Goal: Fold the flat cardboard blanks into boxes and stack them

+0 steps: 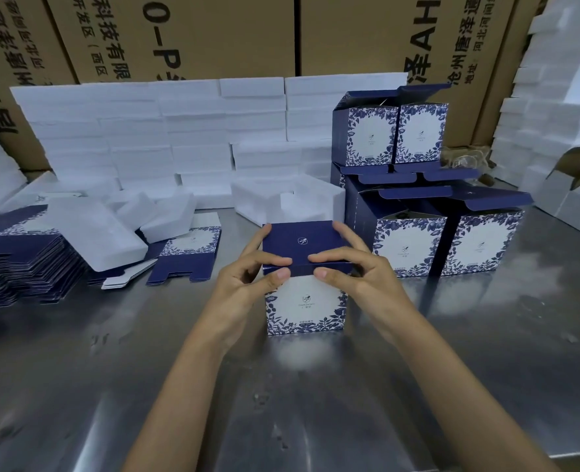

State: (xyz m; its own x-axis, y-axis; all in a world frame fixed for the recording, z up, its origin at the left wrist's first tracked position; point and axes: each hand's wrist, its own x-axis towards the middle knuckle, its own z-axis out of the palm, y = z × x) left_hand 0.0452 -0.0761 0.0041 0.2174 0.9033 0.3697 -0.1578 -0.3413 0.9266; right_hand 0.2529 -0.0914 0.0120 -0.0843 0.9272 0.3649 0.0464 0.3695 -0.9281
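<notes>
A blue-and-white floral box (304, 310) stands upright on the steel table (281, 403), its dark blue lid lying closed on top. My left hand (247, 281) grips the lid's left side, thumb on the front flap. My right hand (360, 270) grips the lid's right side the same way. A thick pile of flat blanks (19, 264) lies at the left. One loose blank (188, 255) lies nearer the box. Several folded boxes (414, 247) with open lids stand stacked in two levels at the right.
White foam inserts (166, 131) are stacked along the back, and loose foam pieces (288, 202) lie just behind the box. More foam towers at the far right (561, 97). Large brown cartons (213, 32) form the back wall.
</notes>
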